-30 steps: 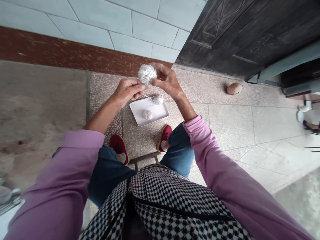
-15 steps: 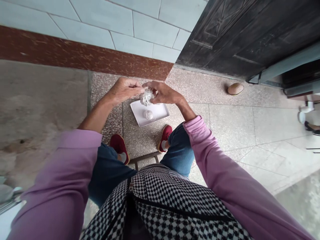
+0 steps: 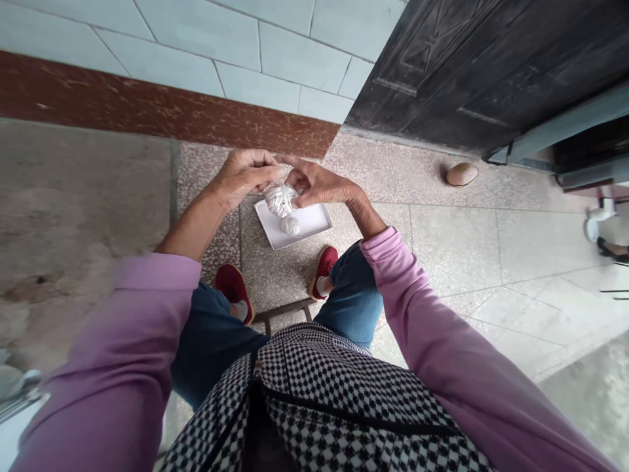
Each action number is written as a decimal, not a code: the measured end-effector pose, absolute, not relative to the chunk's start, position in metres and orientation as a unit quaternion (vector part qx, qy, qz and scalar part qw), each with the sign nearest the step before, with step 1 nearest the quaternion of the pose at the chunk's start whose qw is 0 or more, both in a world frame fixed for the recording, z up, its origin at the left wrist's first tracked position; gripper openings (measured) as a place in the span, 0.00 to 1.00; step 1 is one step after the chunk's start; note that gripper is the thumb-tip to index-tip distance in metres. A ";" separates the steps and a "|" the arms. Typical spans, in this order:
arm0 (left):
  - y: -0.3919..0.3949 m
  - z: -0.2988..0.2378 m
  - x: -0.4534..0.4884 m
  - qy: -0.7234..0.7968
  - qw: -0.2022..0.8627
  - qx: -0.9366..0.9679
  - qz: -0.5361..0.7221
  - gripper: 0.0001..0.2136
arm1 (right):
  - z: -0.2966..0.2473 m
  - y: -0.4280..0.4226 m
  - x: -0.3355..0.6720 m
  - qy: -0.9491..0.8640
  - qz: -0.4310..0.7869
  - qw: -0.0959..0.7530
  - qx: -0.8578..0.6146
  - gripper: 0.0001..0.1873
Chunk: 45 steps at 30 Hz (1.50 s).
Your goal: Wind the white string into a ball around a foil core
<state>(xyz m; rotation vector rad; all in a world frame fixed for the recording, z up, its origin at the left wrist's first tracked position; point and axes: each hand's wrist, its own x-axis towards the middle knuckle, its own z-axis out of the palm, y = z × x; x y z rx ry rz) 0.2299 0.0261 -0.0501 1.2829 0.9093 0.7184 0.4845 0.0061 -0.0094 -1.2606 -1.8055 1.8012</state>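
Note:
Between my two hands is a white ball of string (image 3: 280,200), shiny and loosely wound, held above the tray. My left hand (image 3: 246,177) is closed in a pinch at the ball's upper left, on what looks like its string. From the right, the thumb and curled fingers of my right hand (image 3: 322,184) grip the ball's side. Below, a smaller ball of white string (image 3: 291,227) lies in a shallow white tray (image 3: 317,219) on the floor. The fingertips partly cover the top of the held ball.
My red shoes (image 3: 230,283) stand on the speckled floor by the tray, with a metal bar frame (image 3: 285,309) between them. Ahead rises a tiled wall (image 3: 236,39) with a dark door (image 3: 442,72) on the right. A rounded tan object (image 3: 462,174) lies near the door.
The held ball has shifted slightly left and down and been turned, showing more of its wound side. Both hands have changed position only a little. The tray and small ball stay put.

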 end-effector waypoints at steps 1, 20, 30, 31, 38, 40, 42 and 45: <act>0.026 -0.051 0.230 0.404 0.644 0.563 0.322 0.29 | -0.011 0.006 0.484 -0.629 0.623 0.151 -0.439 0.54; 0.018 -0.063 0.246 0.409 0.665 0.530 0.331 0.10 | -0.036 0.024 0.492 -0.690 0.390 0.305 -0.529 0.43; 0.026 -0.047 0.227 0.462 0.582 0.601 0.296 0.10 | -0.037 0.014 0.489 -0.781 0.283 0.107 -0.546 0.41; 0.028 -0.047 0.225 0.468 0.577 0.600 0.297 0.10 | -0.034 0.012 0.487 -0.784 0.307 0.093 -0.531 0.41; 0.031 -0.050 0.224 0.429 0.637 0.570 0.293 0.17 | -0.018 0.008 0.489 -0.691 0.550 0.127 -0.451 0.42; 0.030 -0.050 0.227 0.428 0.660 0.536 0.306 0.21 | -0.021 0.009 0.495 -0.659 0.610 0.163 -0.409 0.46; 0.029 -0.050 0.230 0.428 0.680 0.498 0.325 0.22 | -0.026 0.010 0.498 -0.634 0.647 0.209 -0.370 0.52; 0.028 -0.051 0.233 0.421 0.697 0.461 0.354 0.23 | -0.032 0.010 0.498 -0.607 0.654 0.274 -0.359 0.56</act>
